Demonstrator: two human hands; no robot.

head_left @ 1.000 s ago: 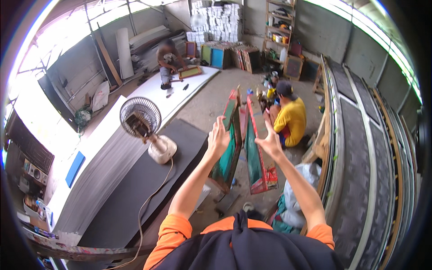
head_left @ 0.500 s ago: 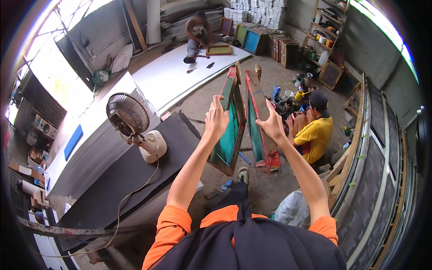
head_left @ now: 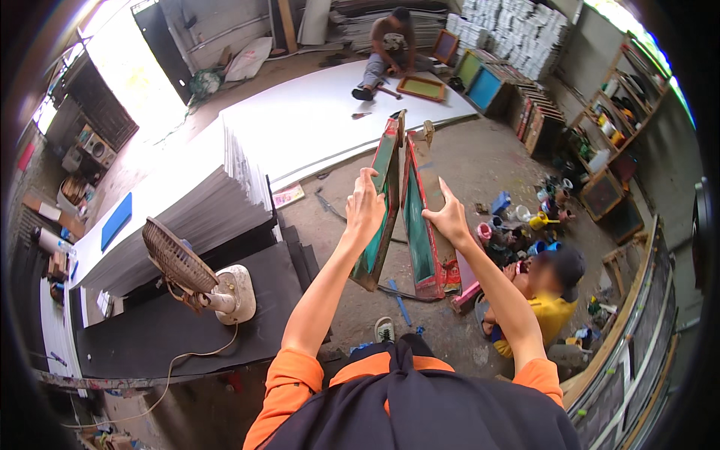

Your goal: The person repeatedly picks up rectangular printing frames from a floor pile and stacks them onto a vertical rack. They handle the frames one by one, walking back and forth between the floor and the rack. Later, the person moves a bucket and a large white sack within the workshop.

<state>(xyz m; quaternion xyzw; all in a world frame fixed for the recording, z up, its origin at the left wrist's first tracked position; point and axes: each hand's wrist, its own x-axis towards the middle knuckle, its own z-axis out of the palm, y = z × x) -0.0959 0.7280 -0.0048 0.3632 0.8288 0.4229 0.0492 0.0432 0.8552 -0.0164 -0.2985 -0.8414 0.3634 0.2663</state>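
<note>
1. Head view, left hand: the left hand (head_left: 365, 204) is curled around the left screen-printing frame (head_left: 373, 253), its fingers over the outer edge.
2. Head view, right hand: the right hand (head_left: 448, 217) appears to grip the right screen-printing frame (head_left: 422, 238), thumb against the edge and index finger raised; the rest of its hold is hidden.
3. Head view, how far along: both teal-meshed, red-edged frames are up off the concrete floor (head_left: 341, 169), in front of the body, close at their upper ends and spread below. Picking up looks done; neither is set down.
4. Head view, surroundings: a desk fan (head_left: 235, 294) stands on black sheets (head_left: 180, 349) at left. A co-worker in yellow (head_left: 553, 315) sits at right, near paint containers (head_left: 541, 220). More frames (head_left: 536, 124) stand in a row farther off.
</note>
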